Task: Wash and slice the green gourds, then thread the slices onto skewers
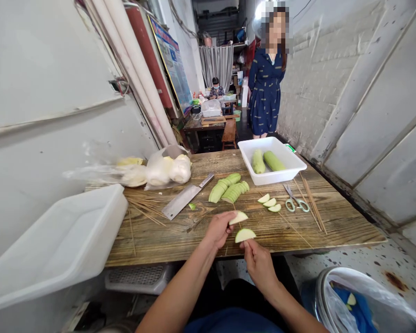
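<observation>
My left hand (219,228) pinches a pale green squash slice (238,217) above the wooden table (339,222). My right hand (258,263) is closed on a thin bamboo skewer that carries a second slice (244,235) just below the first. A fanned pile of cut slices (229,188) lies behind my hands, and three loose slices (269,202) lie to the right. A cleaver (185,198) rests left of the pile.
A white tray (287,172) with two whole squashes (265,161) stands at the back right; scissors (295,200) and loose skewers (312,203) lie beside it. A large white tub (55,245) and plastic bags (159,172) sit left. A person in a blue dress (266,88) stands beyond; another person sits farther back.
</observation>
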{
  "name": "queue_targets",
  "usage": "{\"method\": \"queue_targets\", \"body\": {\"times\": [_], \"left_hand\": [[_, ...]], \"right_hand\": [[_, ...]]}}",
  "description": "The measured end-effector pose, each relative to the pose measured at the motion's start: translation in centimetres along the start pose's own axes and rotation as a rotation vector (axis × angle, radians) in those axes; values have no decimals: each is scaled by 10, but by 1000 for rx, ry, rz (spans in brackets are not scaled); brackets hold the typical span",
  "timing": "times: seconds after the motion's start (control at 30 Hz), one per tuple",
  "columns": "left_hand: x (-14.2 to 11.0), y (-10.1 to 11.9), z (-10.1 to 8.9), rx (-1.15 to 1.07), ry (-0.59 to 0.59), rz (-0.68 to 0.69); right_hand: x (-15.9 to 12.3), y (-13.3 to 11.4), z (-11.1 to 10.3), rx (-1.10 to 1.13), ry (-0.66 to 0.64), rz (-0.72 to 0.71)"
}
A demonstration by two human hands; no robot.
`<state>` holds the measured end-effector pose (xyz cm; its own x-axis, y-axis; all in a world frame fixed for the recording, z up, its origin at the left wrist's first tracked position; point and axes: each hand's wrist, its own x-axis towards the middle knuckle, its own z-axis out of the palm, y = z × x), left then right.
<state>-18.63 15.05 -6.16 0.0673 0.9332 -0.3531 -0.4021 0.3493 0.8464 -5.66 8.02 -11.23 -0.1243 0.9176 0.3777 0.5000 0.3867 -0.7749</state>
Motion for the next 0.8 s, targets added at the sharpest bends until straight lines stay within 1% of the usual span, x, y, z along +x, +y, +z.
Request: {"method": "queue_targets", "body": {"times": [0.17, 0.23, 0.27, 0.33, 0.4, 0.43, 0.47, 0.5, 0.53, 0.57, 0.63, 0.67, 0.73, 0.8], "left_hand": [[-4, -9, 4, 17, -40, 2], [0, -9, 1, 56, -58, 8], [3, -9, -1, 77, -48, 37], [13, -8, -9, 141, 34, 175], [24, -5, -18, 273, 172, 361], [29, -4, -22, 351, 227, 429], [33, -2, -25, 418, 249, 458], [35, 0, -26, 457, 233, 445], [35, 2, -24, 453, 183, 405], [32, 3, -21, 402, 108, 347], [24, 3, -10, 218, -44, 228], [19, 3, -3, 125, -96, 182], [10, 1, 10, -7, -143, 136], [5, -2, 19, -71, -152, 123]], "right_hand": [[7, 8, 5, -24, 52, -44], [10, 12, 7, -24, 83, -58], [11, 13, 8, -23, 103, -58], [13, 16, 9, -19, 149, -38], [15, 18, 8, -8, 186, -6], [15, 18, 8, -1, 197, 5], [15, 19, 7, 6, 202, 11], [15, 19, 7, 12, 200, 12], [15, 19, 7, 14, 196, 9], [15, 19, 7, 13, 190, 3], [15, 19, 7, 10, 163, -17], [15, 18, 6, 11, 142, -29], [16, 16, 6, 17, 101, -50], [16, 14, 5, 31, 75, -62]]}}
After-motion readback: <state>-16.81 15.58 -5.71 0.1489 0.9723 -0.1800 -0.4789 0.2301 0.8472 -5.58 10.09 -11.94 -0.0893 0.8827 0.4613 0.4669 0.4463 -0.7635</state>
